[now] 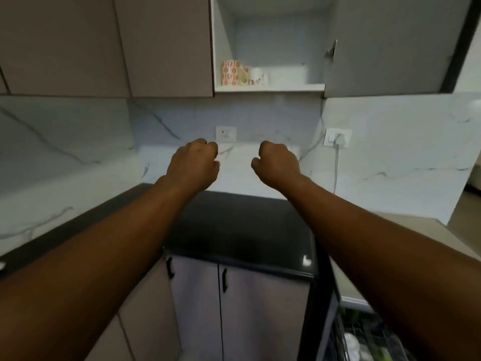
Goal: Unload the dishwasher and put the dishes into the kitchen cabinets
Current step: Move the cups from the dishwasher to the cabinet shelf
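Observation:
An upper cabinet (270, 87) stands open above the counter. On its shelf at the left sit a mug with red flowers (230, 73) and a white mug (257, 76). My left hand (194, 164) and my right hand (278, 162) are both raised over the black counter, below the shelf, with fingers curled into fists and nothing in them. At the bottom right, part of the open dishwasher rack (364, 340) shows, with a white dish (351, 343) in it, partly hidden by my right arm.
The black countertop (239, 230) runs beneath my arms, with grey lower cabinet doors (242, 308) under it. The open cabinet door (385, 45) hangs to the right. A wall socket (226, 133) and a plugged-in cable (338, 142) are on the marble backsplash.

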Action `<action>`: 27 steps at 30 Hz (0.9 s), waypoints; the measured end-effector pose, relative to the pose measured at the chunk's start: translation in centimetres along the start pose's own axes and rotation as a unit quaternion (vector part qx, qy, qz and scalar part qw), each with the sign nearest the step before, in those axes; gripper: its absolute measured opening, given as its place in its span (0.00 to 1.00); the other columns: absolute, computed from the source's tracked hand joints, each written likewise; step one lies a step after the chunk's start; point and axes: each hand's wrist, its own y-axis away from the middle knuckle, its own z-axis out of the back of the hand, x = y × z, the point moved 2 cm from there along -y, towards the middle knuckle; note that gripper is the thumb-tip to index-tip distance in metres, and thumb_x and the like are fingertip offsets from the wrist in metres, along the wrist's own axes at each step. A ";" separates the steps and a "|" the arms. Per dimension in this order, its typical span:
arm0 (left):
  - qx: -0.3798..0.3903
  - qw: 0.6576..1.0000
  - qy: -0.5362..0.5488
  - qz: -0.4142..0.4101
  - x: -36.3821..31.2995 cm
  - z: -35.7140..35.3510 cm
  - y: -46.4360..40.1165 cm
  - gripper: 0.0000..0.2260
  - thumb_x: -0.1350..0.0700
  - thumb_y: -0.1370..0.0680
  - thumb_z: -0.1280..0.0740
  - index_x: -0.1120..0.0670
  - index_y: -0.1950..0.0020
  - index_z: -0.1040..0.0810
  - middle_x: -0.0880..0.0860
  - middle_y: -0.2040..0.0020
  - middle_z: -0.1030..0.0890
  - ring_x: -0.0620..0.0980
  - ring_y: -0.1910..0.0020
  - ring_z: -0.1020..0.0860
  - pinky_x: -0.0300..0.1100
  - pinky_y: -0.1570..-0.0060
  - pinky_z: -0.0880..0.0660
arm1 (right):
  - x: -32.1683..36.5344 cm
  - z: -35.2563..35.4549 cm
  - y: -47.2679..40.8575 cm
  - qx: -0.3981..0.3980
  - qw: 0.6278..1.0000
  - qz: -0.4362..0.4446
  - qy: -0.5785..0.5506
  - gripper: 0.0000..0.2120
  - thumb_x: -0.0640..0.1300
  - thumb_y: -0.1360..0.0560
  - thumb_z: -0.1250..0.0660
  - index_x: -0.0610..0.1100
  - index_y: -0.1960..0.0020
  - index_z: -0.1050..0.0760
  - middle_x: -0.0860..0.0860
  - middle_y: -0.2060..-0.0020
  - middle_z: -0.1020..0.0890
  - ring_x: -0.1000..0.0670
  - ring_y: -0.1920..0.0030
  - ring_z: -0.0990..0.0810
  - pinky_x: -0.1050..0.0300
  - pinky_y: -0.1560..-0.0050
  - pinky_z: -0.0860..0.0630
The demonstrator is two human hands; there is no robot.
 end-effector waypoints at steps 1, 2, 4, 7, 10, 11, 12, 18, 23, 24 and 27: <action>0.031 1.000 0.000 -0.001 -1.9 0.5 2.5 0.12 0.53 0.21 0.37 0.57 0.40 0.25 0.57 0.44 0.23 0.56 0.47 0.24 0.46 0.51 0.29 | -1.0 0.9 3.1 0.017 1.000 -0.003 0.005 0.04 0.41 0.23 0.41 0.41 0.54 0.33 0.46 0.60 0.26 0.45 0.62 0.28 0.55 0.60 0.34; 0.043 0.999 0.002 -0.001 -2.8 0.7 3.6 0.13 0.52 0.21 0.37 0.57 0.39 0.25 0.57 0.43 0.23 0.56 0.47 0.24 0.46 0.50 0.29 | -1.4 1.2 4.4 0.022 1.000 0.004 0.008 0.04 0.41 0.23 0.41 0.40 0.53 0.31 0.45 0.59 0.25 0.44 0.62 0.28 0.55 0.59 0.34; 0.057 0.998 0.007 0.001 -4.8 1.5 6.3 0.13 0.51 0.21 0.37 0.56 0.38 0.26 0.56 0.43 0.23 0.55 0.46 0.24 0.45 0.50 0.29 | -2.5 2.0 7.6 0.029 1.000 0.012 0.000 0.08 0.42 0.23 0.41 0.39 0.48 0.28 0.43 0.55 0.22 0.43 0.60 0.26 0.55 0.58 0.32; 0.064 0.997 -0.014 -0.041 -7.8 2.9 10.6 0.12 0.52 0.21 0.37 0.56 0.40 0.26 0.56 0.45 0.22 0.55 0.49 0.24 0.45 0.55 0.30 | -4.3 3.6 13.0 0.053 0.998 0.030 -0.029 0.11 0.45 0.22 0.40 0.40 0.45 0.26 0.43 0.54 0.19 0.42 0.56 0.22 0.53 0.57 0.25; 0.090 0.991 -0.018 -0.094 -10.2 3.7 14.5 0.12 0.52 0.21 0.38 0.57 0.41 0.26 0.57 0.46 0.22 0.55 0.50 0.24 0.45 0.55 0.30 | -6.5 4.8 17.9 0.114 0.991 0.048 -0.050 0.11 0.47 0.23 0.39 0.44 0.44 0.24 0.45 0.51 0.19 0.44 0.53 0.21 0.53 0.55 0.25; 0.103 0.990 -0.004 -0.100 -11.2 3.8 15.9 0.13 0.52 0.21 0.38 0.57 0.41 0.26 0.57 0.46 0.22 0.56 0.49 0.24 0.45 0.55 0.29 | -7.5 5.4 19.9 0.134 0.988 0.042 -0.058 0.11 0.47 0.23 0.38 0.44 0.44 0.23 0.45 0.51 0.19 0.43 0.51 0.21 0.52 0.53 0.24; 0.111 0.989 0.012 -0.093 -11.8 3.9 16.9 0.13 0.51 0.21 0.37 0.57 0.41 0.26 0.57 0.45 0.22 0.56 0.48 0.24 0.45 0.55 0.29 | -8.2 5.7 21.2 0.142 0.987 0.040 -0.062 0.11 0.46 0.24 0.37 0.45 0.44 0.23 0.44 0.50 0.19 0.43 0.50 0.21 0.51 0.50 0.23; 0.164 0.982 0.066 -0.064 -15.8 1.7 26.2 0.11 0.50 0.21 0.38 0.57 0.46 0.27 0.57 0.47 0.23 0.56 0.51 0.24 0.44 0.58 0.30 | -12.2 5.4 31.7 0.178 0.982 0.010 -0.059 0.10 0.45 0.24 0.36 0.41 0.46 0.22 0.42 0.51 0.18 0.42 0.50 0.20 0.55 0.53 0.25; 0.228 0.970 0.069 -0.048 -18.6 -0.6 31.4 0.15 0.50 0.20 0.38 0.59 0.39 0.26 0.59 0.41 0.24 0.58 0.46 0.25 0.46 0.52 0.28 | -15.1 4.3 39.1 0.258 0.963 -0.007 -0.073 0.11 0.46 0.23 0.36 0.42 0.44 0.23 0.44 0.51 0.18 0.44 0.51 0.20 0.51 0.50 0.22; 0.231 0.969 0.075 -0.044 -19.2 -0.9 31.9 0.15 0.50 0.20 0.38 0.59 0.39 0.26 0.59 0.41 0.24 0.58 0.45 0.25 0.47 0.50 0.28 | -15.7 4.2 40.3 0.268 0.960 -0.006 -0.076 0.11 0.45 0.23 0.37 0.42 0.44 0.23 0.44 0.51 0.18 0.44 0.51 0.20 0.49 0.49 0.22; 0.236 0.967 0.095 -0.037 -21.5 -2.2 32.8 0.14 0.51 0.20 0.38 0.59 0.41 0.26 0.58 0.43 0.24 0.57 0.47 0.25 0.47 0.51 0.26 | -17.9 3.4 43.1 0.296 0.952 -0.008 -0.075 0.10 0.44 0.23 0.37 0.43 0.44 0.24 0.45 0.51 0.18 0.46 0.54 0.19 0.48 0.49 0.21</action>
